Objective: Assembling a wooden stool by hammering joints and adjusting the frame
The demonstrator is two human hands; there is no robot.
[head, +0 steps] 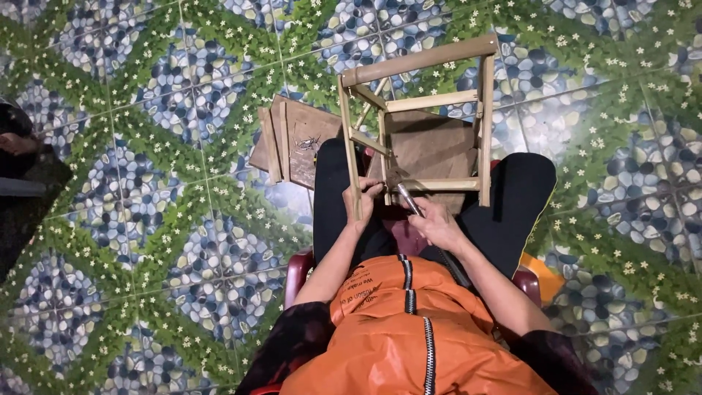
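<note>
A small wooden frame of pale sticks (417,102), like a little chair or stool, rests upside down across my black-trousered knees. My left hand (363,199) grips the lower end of its left upright near the bottom rail. My right hand (433,222) holds a slim metal tool (408,198) whose tip points at the joint by the bottom rail. A brown board (431,146) lies inside the frame.
I sit on a dark red plastic chair (300,271), wearing an orange zipped vest. A flat wooden piece with slats (292,143) lies on the pebble-and-leaf patterned tile floor (146,146) left of my knees. A dark object sits at the left edge (22,183).
</note>
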